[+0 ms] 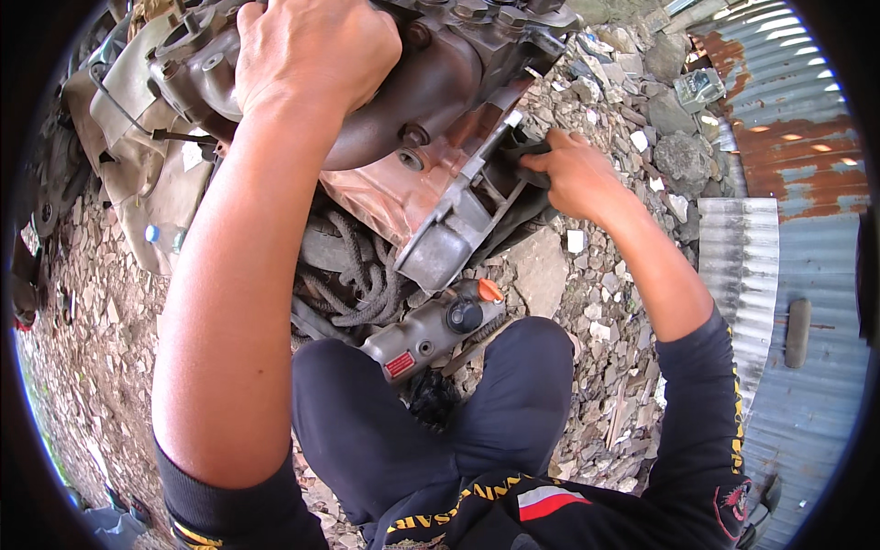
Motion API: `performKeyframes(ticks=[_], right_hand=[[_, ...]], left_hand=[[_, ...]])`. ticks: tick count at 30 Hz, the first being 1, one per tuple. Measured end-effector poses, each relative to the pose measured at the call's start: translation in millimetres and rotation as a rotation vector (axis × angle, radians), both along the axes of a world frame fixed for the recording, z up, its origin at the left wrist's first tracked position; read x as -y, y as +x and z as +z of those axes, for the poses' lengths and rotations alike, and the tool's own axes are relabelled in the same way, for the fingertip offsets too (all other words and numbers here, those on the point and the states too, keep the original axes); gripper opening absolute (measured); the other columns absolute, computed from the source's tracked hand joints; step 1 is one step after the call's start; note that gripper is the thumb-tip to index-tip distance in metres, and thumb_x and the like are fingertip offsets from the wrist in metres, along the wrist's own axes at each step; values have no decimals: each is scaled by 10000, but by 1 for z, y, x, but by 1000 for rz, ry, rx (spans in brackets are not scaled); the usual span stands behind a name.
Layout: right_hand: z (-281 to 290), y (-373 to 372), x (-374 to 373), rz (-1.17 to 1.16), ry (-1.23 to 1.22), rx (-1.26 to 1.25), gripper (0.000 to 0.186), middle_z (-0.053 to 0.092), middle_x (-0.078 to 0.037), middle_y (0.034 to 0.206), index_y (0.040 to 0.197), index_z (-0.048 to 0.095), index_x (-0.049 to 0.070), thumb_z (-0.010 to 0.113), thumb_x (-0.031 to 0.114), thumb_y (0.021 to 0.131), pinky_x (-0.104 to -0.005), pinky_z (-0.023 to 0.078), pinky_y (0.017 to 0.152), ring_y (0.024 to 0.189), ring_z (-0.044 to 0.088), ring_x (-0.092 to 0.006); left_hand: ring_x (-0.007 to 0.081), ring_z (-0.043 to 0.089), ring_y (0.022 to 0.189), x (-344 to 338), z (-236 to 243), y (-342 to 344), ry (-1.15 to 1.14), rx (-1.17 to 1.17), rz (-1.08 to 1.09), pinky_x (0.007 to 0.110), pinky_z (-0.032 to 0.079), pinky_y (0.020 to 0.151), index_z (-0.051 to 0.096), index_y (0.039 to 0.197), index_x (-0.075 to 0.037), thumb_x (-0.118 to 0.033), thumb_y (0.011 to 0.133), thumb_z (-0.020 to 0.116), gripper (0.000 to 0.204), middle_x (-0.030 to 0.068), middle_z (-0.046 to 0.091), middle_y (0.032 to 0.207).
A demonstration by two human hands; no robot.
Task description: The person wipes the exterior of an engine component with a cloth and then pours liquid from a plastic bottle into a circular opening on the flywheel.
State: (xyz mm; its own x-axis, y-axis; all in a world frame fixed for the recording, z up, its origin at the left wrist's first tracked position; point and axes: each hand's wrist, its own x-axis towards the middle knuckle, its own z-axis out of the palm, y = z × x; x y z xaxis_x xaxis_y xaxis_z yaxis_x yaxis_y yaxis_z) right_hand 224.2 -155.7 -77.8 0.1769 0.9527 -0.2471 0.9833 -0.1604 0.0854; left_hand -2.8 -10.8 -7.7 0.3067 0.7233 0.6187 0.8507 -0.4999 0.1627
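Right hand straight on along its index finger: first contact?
Likely the grey housing, just left of the right hand's fingertips; depth is unclear, so it may be touching already.

You wear this view on your head, through the left one of two side-by-side fisheye cameras. It looks steeply down past your chest (513,518) and your knees (530,353), upright and unmirrored, with the engine (412,165) at arm's reach and cut off by the upper edge. Your left hand (316,50) meets that edge; your right hand (579,174) lies inside it. The wide lens takes in the stony ground (101,321) and bends the metal sheets (816,367) at the right rim.
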Motion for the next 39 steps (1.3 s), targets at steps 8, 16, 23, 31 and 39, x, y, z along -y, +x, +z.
performKeyframes(ticks=[8,16,23,31,39], right_hand=[[8,11,-13,-15,17,-139,629,542,-155,1203,1325,645,266,542,-19,774,-397,452,994,1175,541,-347],[-4,-5,-9,33,-72,187,450,575,-109,1198,1208,716,274,555,79,835,-438,471,953,1177,548,-300],[-23,-31,-9,9,4,197,399,585,-95,1162,1144,739,244,565,82,824,-441,471,949,1175,549,-295],[-15,1,4,108,116,-87,424,557,-124,1195,1113,745,215,595,31,762,-434,465,967,1181,530,-318],[-21,-7,3,182,48,-176,525,568,-147,1252,1141,745,155,559,-48,695,-401,465,985,1163,527,-347]], left_hand=[[335,579,1108,-17,-7,-1,-8,-58,32,471,411,991,645,1003,-35,-200,819,514,279,167,655,1106],[335,579,1119,-4,-3,-1,-14,-22,15,472,411,996,647,1019,-31,-200,825,503,295,169,656,1113],[333,592,1170,-14,-9,0,12,-182,26,519,427,988,602,1183,-79,-250,889,475,363,144,652,1181],[342,582,1188,-14,-11,4,7,-198,23,515,428,991,595,1171,-81,-279,905,458,359,152,642,1211],[364,564,1226,-25,-15,-4,27,-287,72,523,414,1023,575,1294,-99,-332,920,415,468,161,606,1319]])
